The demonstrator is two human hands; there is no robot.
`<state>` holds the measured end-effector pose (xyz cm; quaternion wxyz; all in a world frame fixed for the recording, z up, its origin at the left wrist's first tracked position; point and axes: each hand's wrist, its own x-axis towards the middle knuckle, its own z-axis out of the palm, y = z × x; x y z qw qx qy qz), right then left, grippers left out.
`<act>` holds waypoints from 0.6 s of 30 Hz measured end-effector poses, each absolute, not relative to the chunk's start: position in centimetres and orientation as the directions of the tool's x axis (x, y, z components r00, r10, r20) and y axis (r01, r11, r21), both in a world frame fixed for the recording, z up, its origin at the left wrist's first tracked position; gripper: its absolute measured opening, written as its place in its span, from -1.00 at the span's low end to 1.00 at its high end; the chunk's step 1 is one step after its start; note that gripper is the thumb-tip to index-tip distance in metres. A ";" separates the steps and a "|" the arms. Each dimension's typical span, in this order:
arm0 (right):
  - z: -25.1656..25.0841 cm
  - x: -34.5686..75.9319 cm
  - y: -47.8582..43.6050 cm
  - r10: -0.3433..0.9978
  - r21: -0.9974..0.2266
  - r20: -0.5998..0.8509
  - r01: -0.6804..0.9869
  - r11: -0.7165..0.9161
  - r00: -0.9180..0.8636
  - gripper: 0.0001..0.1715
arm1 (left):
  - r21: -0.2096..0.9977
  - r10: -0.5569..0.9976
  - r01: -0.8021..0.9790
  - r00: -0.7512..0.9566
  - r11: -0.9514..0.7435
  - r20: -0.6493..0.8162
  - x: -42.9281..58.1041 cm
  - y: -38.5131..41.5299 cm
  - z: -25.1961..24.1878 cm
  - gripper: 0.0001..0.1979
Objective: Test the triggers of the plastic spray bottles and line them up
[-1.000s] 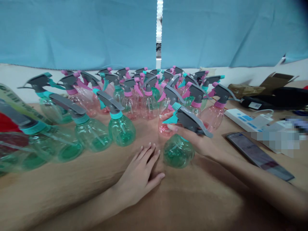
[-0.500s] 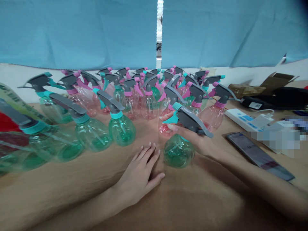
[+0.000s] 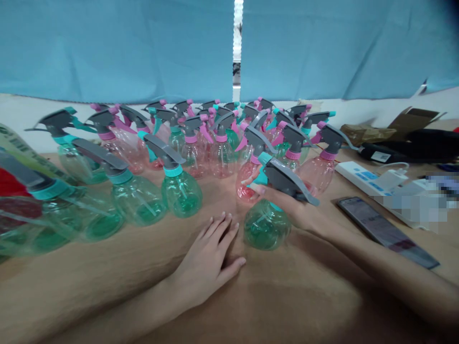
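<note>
Left hand [image 3: 211, 259]: palm down on table [image 3: 287, 306], fingers loosely spread.
Right hand [image 3: 293, 209]: gripping a bottle [image 3: 266, 227] by its neck.
Bottle: just right of left hand, axis near upright.
Nozzle [image 3: 264, 158]: points left, forward.

Glossy plastic bottles [image 3: 265, 229], matt cloth curtain [image 3: 143, 48]

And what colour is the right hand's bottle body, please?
The bottle body is translucent green (head view).
</note>
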<state>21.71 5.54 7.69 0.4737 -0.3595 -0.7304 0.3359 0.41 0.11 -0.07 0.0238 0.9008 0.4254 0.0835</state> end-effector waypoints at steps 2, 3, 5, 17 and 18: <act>7.8 21.7 5.5 0.851 -0.843 0.443 0.190 0.503 -0.283 -0.71 | 0.115 0.770 0.762 0.623 -0.637 0.137 0.4 0.1 -0.1 -0.35; 7.8 21.7 5.4 0.856 -0.850 0.439 0.185 0.494 -0.273 -0.70 | 0.116 0.770 0.762 0.622 -0.637 0.145 0.4 0.1 -0.1 -0.36; 8.0 21.7 5.3 0.862 -0.852 0.432 0.192 0.487 -0.266 -0.67 | 0.123 0.768 0.759 0.622 -0.639 0.155 0.4 0.1 -0.2 -0.36; 7.9 22.0 4.9 0.859 -0.848 0.416 0.215 0.485 -0.298 -0.76 | 0.125 0.768 0.759 0.622 -0.639 0.155 0.4 0.1 -0.3 -0.36; 7.8 22.0 4.9 0.861 -0.848 0.415 0.217 0.483 -0.295 -0.76 | 0.128 0.768 0.758 0.621 -0.639 0.158 0.4 0.2 -0.3 -0.37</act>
